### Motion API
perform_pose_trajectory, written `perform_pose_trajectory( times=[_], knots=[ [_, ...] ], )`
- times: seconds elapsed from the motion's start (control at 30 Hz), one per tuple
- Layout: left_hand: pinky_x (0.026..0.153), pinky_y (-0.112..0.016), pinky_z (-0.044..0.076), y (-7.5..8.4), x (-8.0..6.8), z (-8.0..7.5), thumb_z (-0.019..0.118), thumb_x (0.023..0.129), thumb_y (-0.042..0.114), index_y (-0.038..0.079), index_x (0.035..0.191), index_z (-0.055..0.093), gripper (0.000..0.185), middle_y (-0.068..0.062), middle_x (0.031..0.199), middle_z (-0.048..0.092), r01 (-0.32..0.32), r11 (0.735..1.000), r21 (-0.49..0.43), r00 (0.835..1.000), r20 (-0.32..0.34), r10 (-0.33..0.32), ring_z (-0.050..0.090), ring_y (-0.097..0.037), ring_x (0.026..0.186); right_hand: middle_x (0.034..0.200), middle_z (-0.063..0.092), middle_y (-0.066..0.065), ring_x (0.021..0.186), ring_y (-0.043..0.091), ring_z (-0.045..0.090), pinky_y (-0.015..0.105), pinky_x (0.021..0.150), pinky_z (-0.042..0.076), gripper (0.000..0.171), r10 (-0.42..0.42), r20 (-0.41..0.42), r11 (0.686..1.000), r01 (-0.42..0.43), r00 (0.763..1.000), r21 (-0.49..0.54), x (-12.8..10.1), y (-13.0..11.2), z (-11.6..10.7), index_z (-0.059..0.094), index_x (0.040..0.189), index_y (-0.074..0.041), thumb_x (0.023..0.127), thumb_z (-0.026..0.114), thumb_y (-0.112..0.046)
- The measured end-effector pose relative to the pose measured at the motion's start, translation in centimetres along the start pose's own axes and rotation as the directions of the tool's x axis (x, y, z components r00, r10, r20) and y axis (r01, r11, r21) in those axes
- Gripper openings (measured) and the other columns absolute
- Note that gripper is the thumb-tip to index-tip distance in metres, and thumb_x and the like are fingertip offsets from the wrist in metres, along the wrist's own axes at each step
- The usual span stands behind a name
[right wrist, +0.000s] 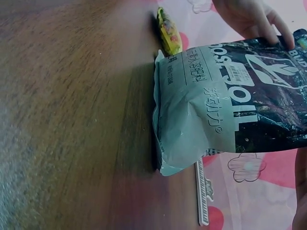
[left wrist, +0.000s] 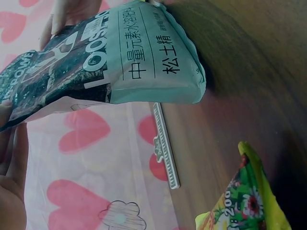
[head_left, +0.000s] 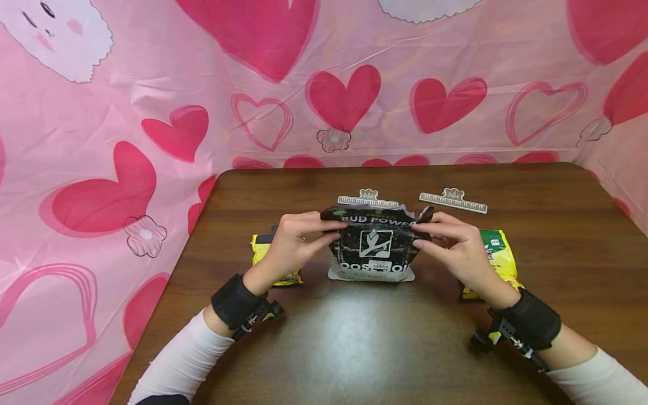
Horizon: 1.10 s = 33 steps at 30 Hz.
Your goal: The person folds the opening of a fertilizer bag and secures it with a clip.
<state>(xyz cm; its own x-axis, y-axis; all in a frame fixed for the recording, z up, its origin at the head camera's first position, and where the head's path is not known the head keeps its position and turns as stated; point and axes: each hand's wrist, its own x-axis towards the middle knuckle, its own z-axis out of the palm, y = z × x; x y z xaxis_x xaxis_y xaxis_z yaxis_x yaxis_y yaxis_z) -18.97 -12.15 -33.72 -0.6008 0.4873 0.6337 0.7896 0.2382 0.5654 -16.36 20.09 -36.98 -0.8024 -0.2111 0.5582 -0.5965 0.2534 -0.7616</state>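
Observation:
A black and pale grey fertilizer bag [head_left: 375,247], printed "BUD POWER", stands upright on its bottom edge at the middle of the table. My left hand [head_left: 296,244] pinches its upper left side between thumb and fingers. On the upper right side my right hand [head_left: 459,247] does the same. The bag's crumpled top edge sticks up between the two hands. In the left wrist view the pale lower part [left wrist: 153,62] carries large dark characters. The right wrist view shows a creased, bulging lower corner [right wrist: 180,139].
Behind my left hand lies a yellow packet [head_left: 260,253]; a yellow and green packet [head_left: 501,253] lies behind my right. Two flat clips with a keyboard-like strip, one behind the bag [head_left: 368,199] and one to its right [head_left: 453,201], lie toward the table's back edge. Heart-patterned cloth [head_left: 344,101] hangs beyond.

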Motion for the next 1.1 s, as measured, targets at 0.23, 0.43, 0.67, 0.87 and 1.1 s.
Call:
perform_pose_trajectory(
  times=[0.23,0.43,0.67,0.87,1.1],
  knots=[
    [0.055,-0.028,0.039,-0.01,0.10,0.19,0.079,0.082,0.005,0.007,0.106,0.077,0.024,-0.004,0.084,0.076,-0.025,1.000,0.003,0.999,-0.026,0.025,0.055,-0.006,0.067,0.081,0.052,0.007,0.059,0.004,0.039,0.023,0.048,0.028,0.040,-0.041,-0.006,0.998,0.041,0.999,-0.039,0.11,-0.16,-0.04,0.077,0.103,0.000,0.068,0.076,0.020],
    [0.053,-0.027,0.038,-0.02,0.09,0.26,0.080,0.080,0.005,0.006,0.112,0.075,0.032,-0.006,0.090,0.077,-0.017,0.999,0.040,1.000,-0.021,0.018,0.055,-0.012,0.063,0.082,0.053,0.001,0.060,0.003,0.042,0.025,0.048,0.030,0.040,-0.011,0.027,0.994,0.013,1.000,-0.104,0.09,-0.43,-0.15,0.077,0.107,-0.006,0.072,0.078,0.014],
    [0.055,-0.021,0.035,0.09,0.05,0.27,0.081,0.080,0.007,0.006,0.113,0.075,0.034,-0.005,0.086,0.076,0.002,0.996,0.084,1.000,-0.006,-0.002,0.050,-0.011,0.062,0.083,0.056,-0.003,0.063,0.003,0.044,0.022,0.050,0.031,0.041,-0.032,0.060,0.976,0.044,0.998,-0.213,0.15,-0.44,-0.41,0.077,0.110,-0.011,0.073,0.081,0.007],
    [0.060,-0.022,0.041,0.22,0.08,0.20,0.081,0.080,0.006,0.006,0.110,0.076,0.031,-0.009,0.098,0.077,0.001,0.996,0.094,1.000,0.004,-0.002,0.066,-0.014,0.077,0.083,0.060,0.000,0.064,0.003,0.044,0.021,0.052,0.032,0.042,-0.088,0.074,0.961,0.105,0.993,-0.257,0.23,-0.41,-0.39,0.077,0.109,-0.010,0.071,0.082,0.008],
    [0.058,-0.024,0.039,0.26,0.02,0.05,0.080,0.081,0.008,0.007,0.110,0.076,0.029,-0.002,0.075,0.071,-0.021,0.990,0.142,1.000,0.019,0.018,0.050,-0.008,0.066,0.086,0.067,-0.002,0.070,-0.002,0.047,0.022,0.054,0.036,0.041,-0.120,0.101,0.950,0.144,0.988,-0.278,0.11,-0.24,-0.48,0.077,0.108,-0.010,0.071,0.081,0.008]
  ],
)
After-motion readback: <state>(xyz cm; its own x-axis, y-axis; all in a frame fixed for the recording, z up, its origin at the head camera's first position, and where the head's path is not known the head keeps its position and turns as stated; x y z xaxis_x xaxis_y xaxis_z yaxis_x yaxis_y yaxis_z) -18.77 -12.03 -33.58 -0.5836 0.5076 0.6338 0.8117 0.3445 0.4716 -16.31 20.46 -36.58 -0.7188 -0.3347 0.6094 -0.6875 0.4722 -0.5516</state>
